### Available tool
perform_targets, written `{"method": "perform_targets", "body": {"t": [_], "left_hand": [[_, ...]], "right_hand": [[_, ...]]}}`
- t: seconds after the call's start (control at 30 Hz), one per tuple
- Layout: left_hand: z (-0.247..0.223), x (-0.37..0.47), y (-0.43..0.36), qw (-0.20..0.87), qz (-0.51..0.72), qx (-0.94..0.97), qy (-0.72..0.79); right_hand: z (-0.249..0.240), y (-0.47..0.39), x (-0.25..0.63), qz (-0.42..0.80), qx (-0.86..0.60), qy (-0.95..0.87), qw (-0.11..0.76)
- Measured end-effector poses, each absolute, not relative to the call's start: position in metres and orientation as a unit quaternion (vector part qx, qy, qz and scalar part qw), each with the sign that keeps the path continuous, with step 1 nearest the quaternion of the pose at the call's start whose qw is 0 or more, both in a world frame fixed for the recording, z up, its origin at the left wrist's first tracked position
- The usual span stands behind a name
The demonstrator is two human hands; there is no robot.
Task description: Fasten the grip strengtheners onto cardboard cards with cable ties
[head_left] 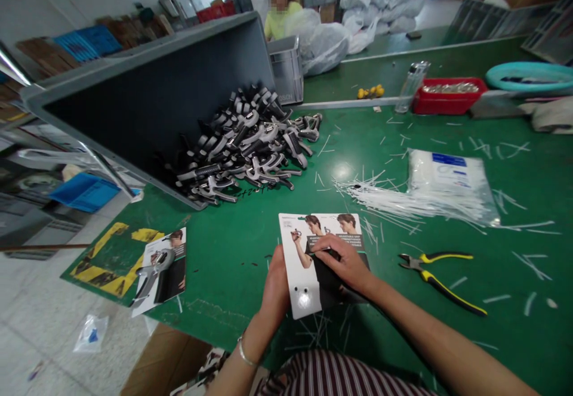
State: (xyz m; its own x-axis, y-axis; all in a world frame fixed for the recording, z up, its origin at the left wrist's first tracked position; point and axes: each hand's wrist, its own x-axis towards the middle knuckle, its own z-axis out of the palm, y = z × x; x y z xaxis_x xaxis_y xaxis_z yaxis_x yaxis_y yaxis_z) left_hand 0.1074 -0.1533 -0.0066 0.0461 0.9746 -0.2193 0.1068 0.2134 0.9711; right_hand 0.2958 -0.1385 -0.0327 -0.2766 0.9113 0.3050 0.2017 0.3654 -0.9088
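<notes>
Striped clothing [340,378] fills the near edge, below two bent wrists. The left hand [276,282] rises upright along the left side of a printed card [299,272] above the green table [224,271]; its fingers are mostly hidden, their grip unclear. The right hand [344,262] slants leftward across the card's face, fingers bent and close together; whether they pinch anything, I cannot tell.

The left hand [274,282] holds a printed card [299,274] over the near green tabletop [215,247]; the right hand [342,262] rests across its front. Pliers [421,263] lie right, white ties [394,200] beyond them, and black-and-gray hand grips [255,139] heap far left against a tipped bin [147,92].
</notes>
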Motion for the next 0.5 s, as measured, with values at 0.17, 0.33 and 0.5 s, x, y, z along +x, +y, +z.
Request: {"method": "perform_targets", "body": {"t": [0.17,0.33,0.5], "left_hand": [[-0.021,0.105,-0.164,0.466,0.412,0.547,0.56],[-0.021,0.108,-0.164,0.5,0.419,0.504,0.566],[-0.021,0.108,-0.165,0.488,0.439,0.485,0.577]], "right_hand": [[-0.035,-0.14,0.296,0.394,-0.396,-0.691,0.459],[-0.032,-0.14,0.298,0.392,-0.365,-0.717,0.446],[-0.03,-0.141,0.299,0.378,-0.359,-0.738,0.428]]}}
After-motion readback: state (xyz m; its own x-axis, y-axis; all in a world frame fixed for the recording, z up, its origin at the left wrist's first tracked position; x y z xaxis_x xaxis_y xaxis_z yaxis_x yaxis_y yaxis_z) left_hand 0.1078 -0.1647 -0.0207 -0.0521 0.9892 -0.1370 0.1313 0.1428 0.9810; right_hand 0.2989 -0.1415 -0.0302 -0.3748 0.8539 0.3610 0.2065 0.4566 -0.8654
